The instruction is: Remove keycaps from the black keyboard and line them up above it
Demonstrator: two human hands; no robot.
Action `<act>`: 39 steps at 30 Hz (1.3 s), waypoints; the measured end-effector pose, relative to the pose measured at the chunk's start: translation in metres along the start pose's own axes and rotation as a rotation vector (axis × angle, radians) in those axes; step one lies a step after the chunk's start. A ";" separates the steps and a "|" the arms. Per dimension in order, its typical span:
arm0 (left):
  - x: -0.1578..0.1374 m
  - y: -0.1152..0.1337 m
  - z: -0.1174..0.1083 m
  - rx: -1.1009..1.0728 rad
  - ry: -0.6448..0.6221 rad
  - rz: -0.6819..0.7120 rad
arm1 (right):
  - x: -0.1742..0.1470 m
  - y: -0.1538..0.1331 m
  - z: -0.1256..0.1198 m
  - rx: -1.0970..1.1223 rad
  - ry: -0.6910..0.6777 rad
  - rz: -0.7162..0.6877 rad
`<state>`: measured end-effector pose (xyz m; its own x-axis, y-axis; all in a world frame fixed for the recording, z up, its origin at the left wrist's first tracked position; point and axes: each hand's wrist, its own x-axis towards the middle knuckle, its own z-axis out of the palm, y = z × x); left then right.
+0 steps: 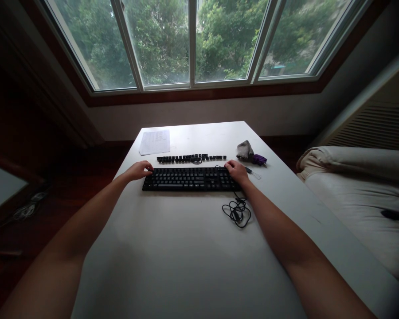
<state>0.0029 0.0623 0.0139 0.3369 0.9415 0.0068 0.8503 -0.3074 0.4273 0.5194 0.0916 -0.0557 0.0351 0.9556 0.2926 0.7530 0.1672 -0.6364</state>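
Note:
A black computer keyboard (186, 179) lies flat across the white table. My left hand (139, 170) is at its upper left corner, thumb and fingers closed on the edge. At the upper right corner my right hand (236, 172) grips the keyboard, the fingers bent over the far edge. Just beyond the keyboard runs a row of loose black keycaps (182, 158), with a small round clear item (197, 162) among them. A coiled black cable (237, 212) rests near my right wrist. Right of that hand lies a small tool with wire loops (253, 173), possibly a keycap puller.
A printed sheet of paper (154, 142) lies at the table's far left. A grey cloth (244, 150) and a purple bundle (260, 159) sit at the far right. Beside the white table (173, 248) stands a pale sofa (349, 199). Windows (166, 44) are behind.

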 end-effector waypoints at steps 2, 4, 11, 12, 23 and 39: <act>0.000 -0.003 0.001 -0.010 -0.001 -0.005 | 0.000 0.000 0.000 -0.004 -0.002 0.002; 0.000 -0.005 0.002 -0.019 0.009 -0.005 | 0.001 0.001 0.001 -0.004 -0.005 0.003; 0.000 0.000 0.015 0.035 0.138 -0.147 | 0.001 0.006 0.004 -0.003 0.004 0.000; 0.000 0.001 0.019 0.023 0.164 -0.182 | 0.001 0.006 0.004 -0.001 0.004 -0.001; -0.008 -0.006 0.048 -0.334 0.295 -0.455 | 0.002 0.008 0.006 0.017 0.002 -0.001; 0.023 -0.005 0.052 -0.058 0.453 -0.350 | 0.001 0.004 0.001 0.019 0.001 -0.002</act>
<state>0.0273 0.0779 -0.0347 -0.1782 0.9550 0.2371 0.8523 0.0294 0.5222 0.5218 0.0935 -0.0592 0.0341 0.9550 0.2948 0.7407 0.1739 -0.6489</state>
